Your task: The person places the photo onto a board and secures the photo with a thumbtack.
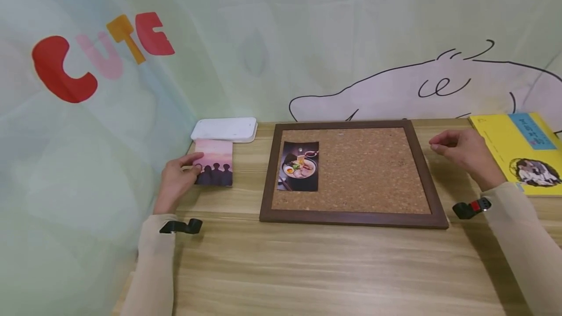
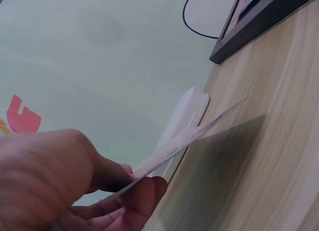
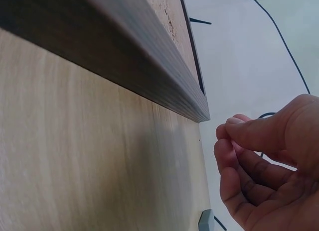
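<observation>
While left hand (image 1: 175, 182) pinches sunset card (image 1: 214, 162), step in hand: judged as picking the card up off the table (image 1: 307, 267), left of the cork board (image 1: 351, 219).
Left hand: thumb on top and fingers under the card's near-left corner, clamped on it. The left wrist view shows the card (image 2: 192, 135) tilted up with its far edge off the wood.
Sunset card: left of cork board, well apart from its frame, just in front of the white box (image 1: 225, 129).
Right hand (image 1: 461, 152): hovers just right of cork board's right frame edge, touching nothing on the table.
Right hand fingers (image 3: 234, 141): curled, thumb tip against forefinger tip. Cannot tell whether something small is pinched between them.
Ramen photo (image 1: 299, 166): lies flat on cork board, at its left side, upright.
Cork board: flat on table, most of the cork right of the ramen photo is bare.
Yellow book (image 1: 500, 145): right of cork board, beyond the right hand.
Progress, judged: one photo on cork board, sunset card not yet there.
Next move calls for: carrying the card rightwards over the frame without bending it, then laying it flat on bare cork beside the ramen photo, not overlapping it.
Risk, judged: thin card may flex or slip from a corner pinch.
</observation>
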The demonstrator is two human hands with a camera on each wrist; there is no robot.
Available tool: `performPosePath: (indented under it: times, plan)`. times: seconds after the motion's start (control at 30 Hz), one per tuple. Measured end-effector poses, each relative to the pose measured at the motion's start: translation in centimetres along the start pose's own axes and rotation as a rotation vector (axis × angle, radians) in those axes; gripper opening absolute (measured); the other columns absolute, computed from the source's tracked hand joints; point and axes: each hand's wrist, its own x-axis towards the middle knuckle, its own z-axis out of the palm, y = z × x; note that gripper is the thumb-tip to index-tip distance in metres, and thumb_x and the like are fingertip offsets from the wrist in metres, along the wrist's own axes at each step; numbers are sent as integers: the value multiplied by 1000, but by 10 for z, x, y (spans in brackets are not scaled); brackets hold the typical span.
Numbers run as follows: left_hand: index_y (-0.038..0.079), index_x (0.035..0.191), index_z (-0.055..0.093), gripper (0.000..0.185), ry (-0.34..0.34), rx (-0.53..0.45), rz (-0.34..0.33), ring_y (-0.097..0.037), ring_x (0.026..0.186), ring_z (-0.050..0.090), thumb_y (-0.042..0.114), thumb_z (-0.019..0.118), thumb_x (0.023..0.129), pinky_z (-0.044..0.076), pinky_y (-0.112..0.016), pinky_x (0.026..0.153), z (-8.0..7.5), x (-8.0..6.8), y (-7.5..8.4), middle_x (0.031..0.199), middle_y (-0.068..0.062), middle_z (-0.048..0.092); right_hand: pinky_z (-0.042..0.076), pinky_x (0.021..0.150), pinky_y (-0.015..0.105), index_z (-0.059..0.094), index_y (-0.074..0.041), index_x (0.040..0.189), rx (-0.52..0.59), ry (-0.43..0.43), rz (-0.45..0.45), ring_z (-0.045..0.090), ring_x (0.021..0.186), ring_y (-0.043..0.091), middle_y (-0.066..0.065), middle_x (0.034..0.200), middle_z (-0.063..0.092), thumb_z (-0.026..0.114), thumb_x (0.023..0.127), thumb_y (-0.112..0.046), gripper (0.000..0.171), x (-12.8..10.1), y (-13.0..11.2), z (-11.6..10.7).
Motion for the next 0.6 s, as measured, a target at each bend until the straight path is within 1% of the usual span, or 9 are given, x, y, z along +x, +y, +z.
performPosePath:
  times: [0.2, 0.4, 0.5, 0.6]
  plan:
    - [15, 136, 63, 39, -14, -27, -21, -19, 81, 57, 9, 56, 98, 45, -23, 61, 2, 2, 1, 123, -18, 58, 45, 72, 31, 66, 1, 118, 3, 12, 2, 55, 99, 33, 27, 116, 65, 65, 99, -24, 32, 1, 1, 0]
    - [15, 137, 61, 41, -70, -60, -18, -21, 87, 57, 6, 57, 97, 48, -23, 66, 6, 4, 0, 122, -20, 56, 45, 72, 31, 65, 1, 118, 4, 24, 10, 56, 98, 33, 26, 116, 65, 64, 99, -24, 31, 1, 1, 1]
    - [14, 137, 60, 40, -100, -95, -14, -20, 85, 56, 7, 57, 98, 48, -22, 66, 7, 6, -1, 121, -20, 53, 45, 72, 31, 65, 0, 119, 7, 28, 18, 55, 98, 33, 26, 117, 65, 64, 99, -25, 32, 0, 0, 1]
    - [14, 137, 59, 39, -116, -125, -12, -17, 82, 55, 7, 57, 99, 47, -22, 66, 9, 7, -1, 120, -19, 52, 45, 73, 32, 65, 0, 120, 8, 32, 23, 54, 98, 33, 26, 117, 64, 64, 99, -26, 33, -1, 0, 1]
